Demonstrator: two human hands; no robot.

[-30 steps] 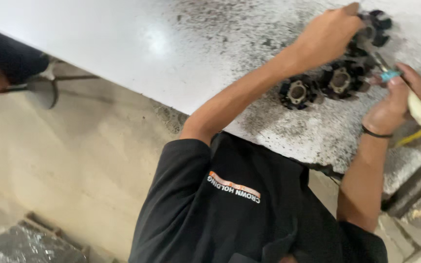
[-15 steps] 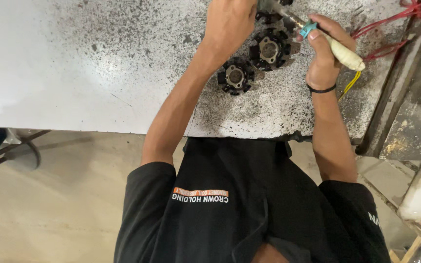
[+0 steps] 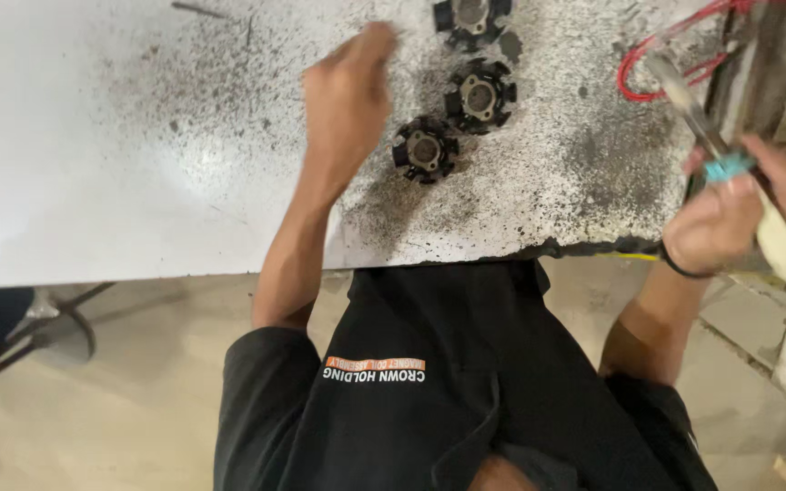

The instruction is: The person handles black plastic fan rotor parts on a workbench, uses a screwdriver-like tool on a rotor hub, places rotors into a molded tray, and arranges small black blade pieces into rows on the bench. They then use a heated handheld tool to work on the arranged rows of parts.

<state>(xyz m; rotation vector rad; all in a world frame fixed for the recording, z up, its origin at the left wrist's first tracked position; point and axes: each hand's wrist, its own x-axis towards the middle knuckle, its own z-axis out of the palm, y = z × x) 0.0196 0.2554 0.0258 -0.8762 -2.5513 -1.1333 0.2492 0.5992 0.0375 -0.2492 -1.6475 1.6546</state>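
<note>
On the speckled grey metal worktable (image 3: pixel 138 136), seen from the head camera looking straight down, three black toothed ring-shaped parts with pale centres lie in a loose diagonal: the nearest black toothed part (image 3: pixel 424 150), a middle one (image 3: pixel 480 97) just beyond it, and a third (image 3: pixel 471 15) at the top edge of the frame. Hovering over the bare tabletop just left of the nearest part is the left hand (image 3: pixel 349 100), its fingers loosely together and curled, holding nothing and touching none of the parts (motion blur hides the fingertips). Off the table's right edge, the right hand (image 3: pixel 730 214) has its fingers clamped around a cream-handled soldering iron with a teal collar (image 3: pixel 730 182), its tip pointing up toward a loop of red wire (image 3: pixel 661 50) beside a rusty metal frame (image 3: pixel 766 55). As a judgement, the work goes best if the left hand pins the nearest part flat before the hot tip comes over, keeping the iron well clear of the red wire and of the left fingers.
</note>
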